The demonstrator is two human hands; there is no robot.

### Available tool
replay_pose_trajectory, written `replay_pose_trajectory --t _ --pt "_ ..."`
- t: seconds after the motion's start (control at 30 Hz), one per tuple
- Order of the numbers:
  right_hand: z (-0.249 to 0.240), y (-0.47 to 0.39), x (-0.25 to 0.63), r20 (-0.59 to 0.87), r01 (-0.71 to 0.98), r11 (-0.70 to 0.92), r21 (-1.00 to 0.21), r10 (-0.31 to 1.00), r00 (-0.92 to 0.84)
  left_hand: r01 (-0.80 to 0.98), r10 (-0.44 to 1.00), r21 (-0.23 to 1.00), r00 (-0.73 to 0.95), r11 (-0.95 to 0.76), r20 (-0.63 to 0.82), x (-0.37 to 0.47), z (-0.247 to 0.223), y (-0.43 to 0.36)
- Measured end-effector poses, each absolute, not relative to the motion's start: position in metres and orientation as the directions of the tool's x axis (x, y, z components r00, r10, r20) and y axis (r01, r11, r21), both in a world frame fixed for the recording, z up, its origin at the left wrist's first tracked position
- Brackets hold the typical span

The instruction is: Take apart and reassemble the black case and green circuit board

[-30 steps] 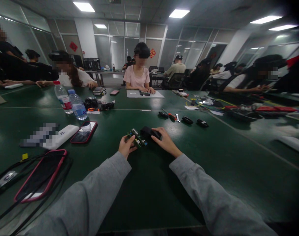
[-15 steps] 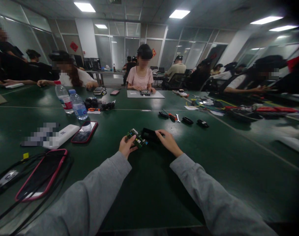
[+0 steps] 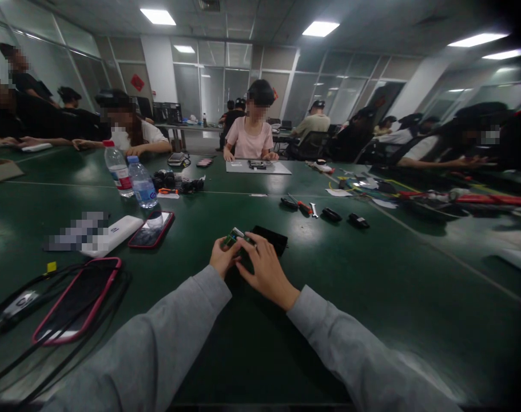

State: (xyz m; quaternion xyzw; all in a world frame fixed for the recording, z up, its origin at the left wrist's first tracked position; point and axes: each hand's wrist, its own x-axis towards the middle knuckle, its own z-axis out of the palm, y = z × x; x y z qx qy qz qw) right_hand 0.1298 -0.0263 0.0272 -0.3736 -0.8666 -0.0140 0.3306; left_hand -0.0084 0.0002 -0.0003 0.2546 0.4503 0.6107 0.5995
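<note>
Near the middle of the green table, my left hand pinches a small green circuit board. My right hand reaches over the board's right side, with its thumb and fingertips at the board; much of the board is covered by the fingers. Just behind my right hand a black case lies on the table, partly hidden by that hand.
Two phones, a white power bank, black cables and two bottles are on the left. Screwdrivers, a wrench and black parts lie beyond my right hand. A person sits opposite.
My right hand has let go of the black case and moved left onto the circuit board. The case now lies on the table. The view has shifted slightly.
</note>
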Motion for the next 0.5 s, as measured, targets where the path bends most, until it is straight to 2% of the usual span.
replay_pose_trajectory --t 0.1,0.2,0.37,0.5 --pt "0.02 -0.032 0.118 0.543 0.642 0.75 -0.159 0.61 -0.577 -0.539 0.96 0.835 -0.159 0.112 -0.232 -0.007 0.001 0.0" --pt "0.013 -0.028 0.119 0.553 0.689 0.717 -0.11 0.62 -0.557 -0.57 0.953 0.812 -0.158 0.124 -0.257 -0.005 0.004 -0.003" --pt "0.014 -0.019 0.128 0.559 0.75 0.661 -0.028 0.632 -0.536 -0.648 0.969 0.745 -0.044 0.159 -0.245 -0.001 0.006 -0.009" --pt "0.02 -0.015 0.135 0.552 0.781 0.624 -0.025 0.66 -0.51 -0.683 0.979 0.713 0.013 0.157 -0.203 -0.003 0.012 -0.012"
